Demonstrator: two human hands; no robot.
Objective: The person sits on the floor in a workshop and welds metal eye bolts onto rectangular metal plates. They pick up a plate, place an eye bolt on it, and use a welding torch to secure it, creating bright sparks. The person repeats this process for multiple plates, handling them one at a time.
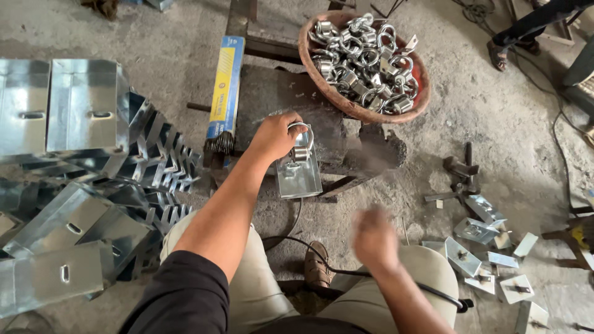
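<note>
My left hand (pixel 274 135) grips a shiny metal ring fitting (pixel 301 143) and presses it onto a small galvanised steel plate (pixel 299 177) that lies on a dark metal work block (pixel 281 99). Blurred by motion, my right hand (pixel 373 238) hovers above my right knee with its fingers loosely curled and nothing visible in it. A black cable (pixel 346 271) runs across my lap below that hand.
A reddish round basin (pixel 322 86) full of ring fittings stands behind the block. Stacked galvanised channel brackets (pixel 80 179) fill the left. Finished small plates (pixel 489 247) lie on the floor at right. A blue and yellow box of rods (pixel 226 83) rests left of the block. Another person's foot (pixel 498 52) is top right.
</note>
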